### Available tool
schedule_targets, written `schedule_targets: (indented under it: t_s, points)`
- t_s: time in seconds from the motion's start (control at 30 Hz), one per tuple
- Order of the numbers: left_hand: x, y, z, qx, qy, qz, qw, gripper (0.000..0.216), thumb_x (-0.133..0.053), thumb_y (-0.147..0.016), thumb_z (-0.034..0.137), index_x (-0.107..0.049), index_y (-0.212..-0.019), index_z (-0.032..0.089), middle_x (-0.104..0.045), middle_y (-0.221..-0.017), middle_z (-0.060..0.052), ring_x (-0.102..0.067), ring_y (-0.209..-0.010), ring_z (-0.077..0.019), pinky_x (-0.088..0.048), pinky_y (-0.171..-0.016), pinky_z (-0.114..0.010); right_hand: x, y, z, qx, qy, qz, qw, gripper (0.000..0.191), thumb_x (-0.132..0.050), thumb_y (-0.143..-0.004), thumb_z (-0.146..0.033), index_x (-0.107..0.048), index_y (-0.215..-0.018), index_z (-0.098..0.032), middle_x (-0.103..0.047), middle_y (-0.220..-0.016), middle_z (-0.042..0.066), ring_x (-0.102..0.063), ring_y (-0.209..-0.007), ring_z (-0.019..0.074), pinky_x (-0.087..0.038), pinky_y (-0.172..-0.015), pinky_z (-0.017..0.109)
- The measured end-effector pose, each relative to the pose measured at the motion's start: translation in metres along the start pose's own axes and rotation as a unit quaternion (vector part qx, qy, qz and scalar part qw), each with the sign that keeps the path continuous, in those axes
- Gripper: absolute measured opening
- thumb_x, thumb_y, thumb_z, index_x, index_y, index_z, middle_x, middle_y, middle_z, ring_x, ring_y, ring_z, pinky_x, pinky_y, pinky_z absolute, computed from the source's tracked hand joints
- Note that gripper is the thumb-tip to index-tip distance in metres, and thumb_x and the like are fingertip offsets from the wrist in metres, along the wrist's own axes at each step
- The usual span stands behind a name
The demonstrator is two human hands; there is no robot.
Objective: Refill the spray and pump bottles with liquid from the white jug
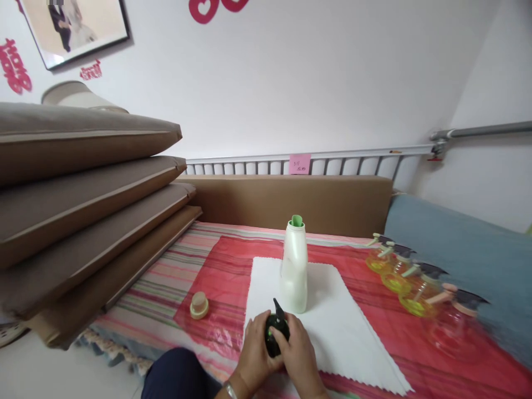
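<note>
Both my hands are wrapped round a small dark green pump bottle with a black spout pointing up and away. My left hand closes on its left side, and my right hand on its right, the thumb across the front. The bottle is held over the near edge of a white cloth. Just beyond it a large white jug stands upright on the cloth, with a green spout at its uncapped mouth. To the left, a cap lies on the red sheet.
Several pump bottles with clear bodies stand in a row at the right; most have yellow bottoms, the nearest is pink. A red sheet covers part of the striped bedding. Stacked cushions rise at the left. A blue cushion lies far right.
</note>
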State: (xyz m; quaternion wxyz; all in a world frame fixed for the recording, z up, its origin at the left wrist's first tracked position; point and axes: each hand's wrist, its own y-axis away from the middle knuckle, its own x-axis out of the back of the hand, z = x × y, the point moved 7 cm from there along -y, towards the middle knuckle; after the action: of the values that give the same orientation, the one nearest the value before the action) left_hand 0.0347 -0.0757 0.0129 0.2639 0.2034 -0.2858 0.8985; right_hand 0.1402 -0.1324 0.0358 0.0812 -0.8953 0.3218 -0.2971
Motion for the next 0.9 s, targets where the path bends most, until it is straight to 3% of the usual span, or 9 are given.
schedule_targets:
  t_s: [0.47,0.63,0.77,0.9]
  points:
    - [-0.004,0.008,0.000,0.009,-0.033,0.057,0.998,0.067,-0.068,-0.066,0.027,-0.043,-0.127,0.013,-0.055,-0.123,-0.018,-0.050,-0.117,-0.0325,-0.034,-0.104,-0.057,0.000,0.003,-0.004,-0.007,-0.010,-0.007,1.000,0.029,-0.053,-0.079,-0.040,-0.055,-0.098,-0.018,-0.062,-0.095,0.012,-0.057,-0.093,0.0293,-0.044,-0.085,0.043]
    - [-0.008,0.014,-0.002,0.016,0.002,0.064,0.998,0.067,-0.064,-0.070,0.027,-0.039,-0.130,0.011,-0.050,-0.132,-0.021,-0.046,-0.124,-0.0324,-0.034,-0.106,-0.055,0.012,0.006,-0.014,-0.021,-0.016,0.022,0.999,0.027,-0.059,-0.074,-0.030,-0.058,-0.098,-0.017,-0.063,-0.095,0.010,-0.058,-0.093,0.0269,-0.044,-0.086,0.039]
    - [-0.010,0.013,-0.018,-0.006,0.036,0.009,0.999,0.072,-0.061,-0.077,0.038,-0.030,-0.138,0.016,-0.039,-0.144,-0.017,-0.037,-0.132,-0.0309,-0.035,-0.107,-0.050,0.037,-0.001,-0.013,-0.046,-0.021,0.069,0.996,0.020,-0.061,-0.069,-0.023,-0.062,-0.089,-0.019,-0.066,-0.087,0.006,-0.061,-0.087,0.0246,-0.048,-0.081,0.035]
    - [-0.010,0.003,-0.066,0.000,-0.021,-0.012,1.000,0.051,-0.043,-0.087,0.045,-0.041,-0.134,0.025,-0.048,-0.139,-0.006,-0.044,-0.129,-0.0234,-0.041,-0.104,-0.044,0.099,-0.013,0.012,-0.070,-0.054,0.099,0.991,0.023,-0.060,-0.068,-0.024,-0.063,-0.090,-0.019,-0.070,-0.084,0.003,-0.065,-0.080,0.0216,-0.051,-0.074,0.032]
